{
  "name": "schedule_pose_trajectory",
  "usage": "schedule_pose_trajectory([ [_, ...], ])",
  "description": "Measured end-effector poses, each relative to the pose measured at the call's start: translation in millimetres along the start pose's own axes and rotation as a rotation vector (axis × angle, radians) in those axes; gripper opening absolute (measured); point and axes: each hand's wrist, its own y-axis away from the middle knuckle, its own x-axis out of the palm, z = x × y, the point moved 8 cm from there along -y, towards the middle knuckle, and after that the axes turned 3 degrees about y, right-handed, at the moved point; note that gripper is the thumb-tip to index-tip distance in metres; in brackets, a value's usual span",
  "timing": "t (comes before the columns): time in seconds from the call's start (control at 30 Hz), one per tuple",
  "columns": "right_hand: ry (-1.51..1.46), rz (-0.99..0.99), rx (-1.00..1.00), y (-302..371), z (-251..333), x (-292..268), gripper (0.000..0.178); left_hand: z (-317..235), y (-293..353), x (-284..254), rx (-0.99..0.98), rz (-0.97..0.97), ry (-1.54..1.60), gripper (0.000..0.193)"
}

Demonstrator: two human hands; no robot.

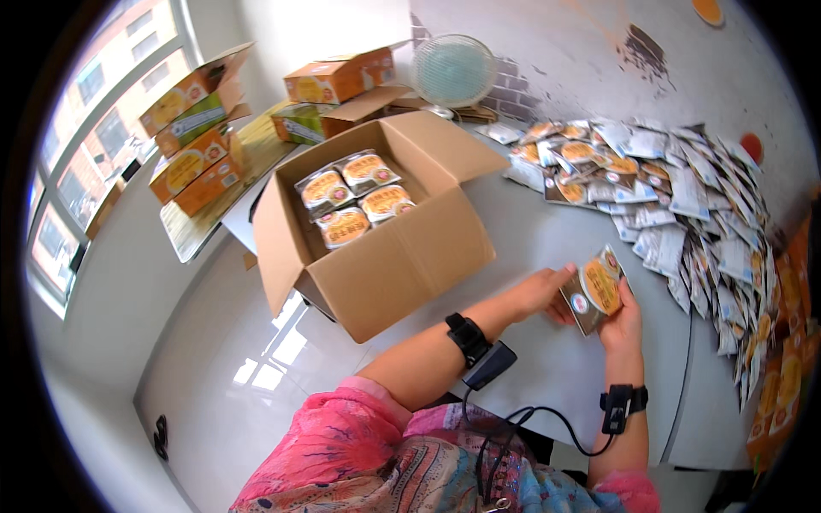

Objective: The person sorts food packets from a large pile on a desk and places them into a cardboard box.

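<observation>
A sealed food packet [596, 287], brown and silver with a yellow-orange picture, is held tilted above the grey table in front of me. My right hand [623, 323] is closed on its right side, thumb along the edge. At its left edge is my left hand [547, 292], fingers closed against the packet and partly hidden behind it. Left of my hands stands an open cardboard box [410, 267] with its flaps spread. Inside it, several similar packets [352, 195] lie face up in rows, leaving some of the box floor bare.
A large heap of loose packets [676, 192] covers the table's right and back. Orange printed cartons [192, 167] are stacked at the left, others [338, 79] behind the box. A round fan [455, 72] stands by the wall. A black cable [534, 410] links my wrist straps.
</observation>
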Motion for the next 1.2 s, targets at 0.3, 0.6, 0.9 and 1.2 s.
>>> schedule_pose_trajectory([
  [0.3,0.056,0.042,0.022,-1,6,5,0.040,-16,9,-4,0.034,0.015,-0.094,0.045],
  [0.6,0.262,0.098,0.047,8,-9,21,0.040,-16,12,21,0.084,0.098,0.046,0.053],
  [0.9,0.093,0.119,-0.053,17,14,32,0.039,-108,85,-33,0.284,-0.214,0.296,0.032],
  [1.2,-0.044,0.100,-0.004,16,11,26,0.026,-205,245,-204,0.420,-0.811,0.281,0.028],
])
